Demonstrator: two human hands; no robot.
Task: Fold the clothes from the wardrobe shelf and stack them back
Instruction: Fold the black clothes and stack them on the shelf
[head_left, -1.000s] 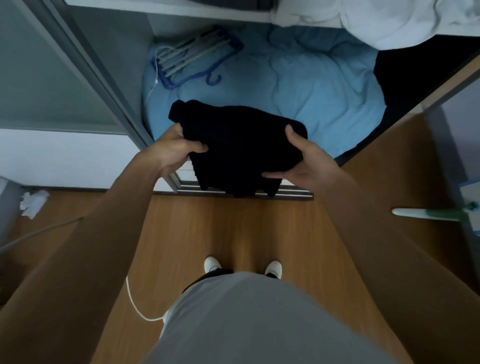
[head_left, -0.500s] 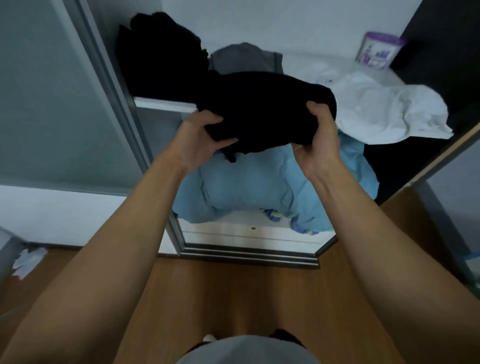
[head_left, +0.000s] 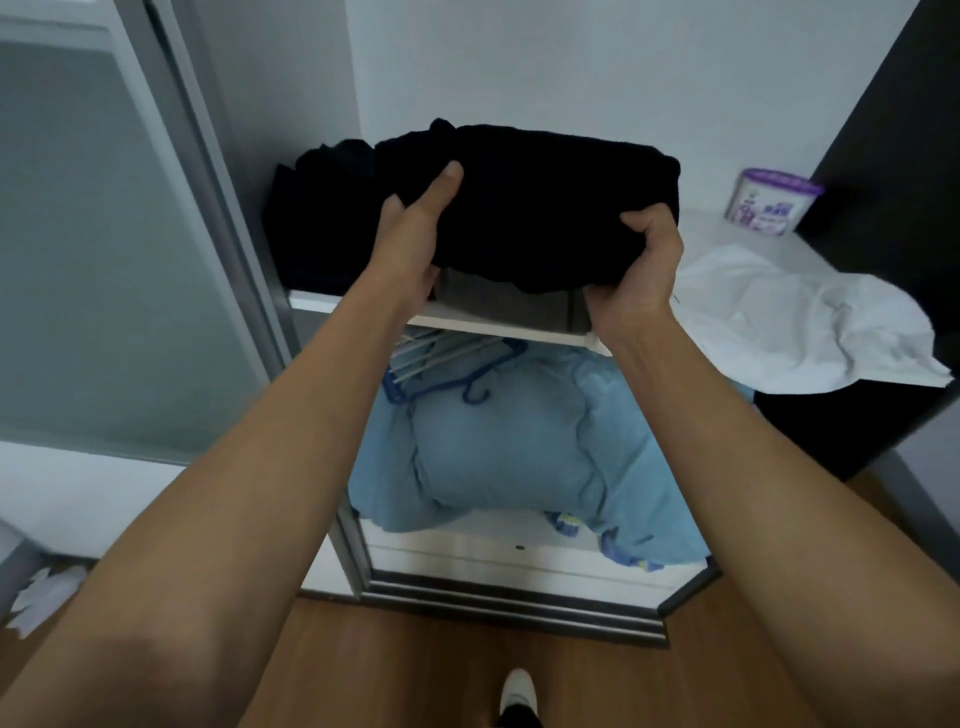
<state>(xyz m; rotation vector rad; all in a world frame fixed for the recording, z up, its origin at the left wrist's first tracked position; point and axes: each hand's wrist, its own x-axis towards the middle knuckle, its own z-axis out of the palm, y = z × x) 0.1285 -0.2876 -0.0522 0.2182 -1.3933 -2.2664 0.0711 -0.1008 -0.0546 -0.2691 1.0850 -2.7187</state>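
Note:
A folded black garment (head_left: 540, 202) is held over the white wardrobe shelf (head_left: 488, 327), on top of a folded grey garment (head_left: 509, 306). My left hand (head_left: 415, 234) grips its left end, thumb on top. My right hand (head_left: 644, 270) grips its right lower corner. Another dark pile of clothes (head_left: 317, 223) lies on the shelf to the left, touching the held garment. A crumpled white shirt (head_left: 795, 322) lies unfolded on the shelf's right part.
A purple-lidded tub (head_left: 774, 202) stands at the shelf's back right. Below the shelf lie a light blue duvet (head_left: 524, 441) and blue hangers (head_left: 457, 369). The grey sliding door frame (head_left: 218, 218) stands at left. Wooden floor (head_left: 467, 670) lies underfoot.
Both hands have lifted the black garment from waist height up onto the shelf, over the grey garment. The camera has tilted up with it.

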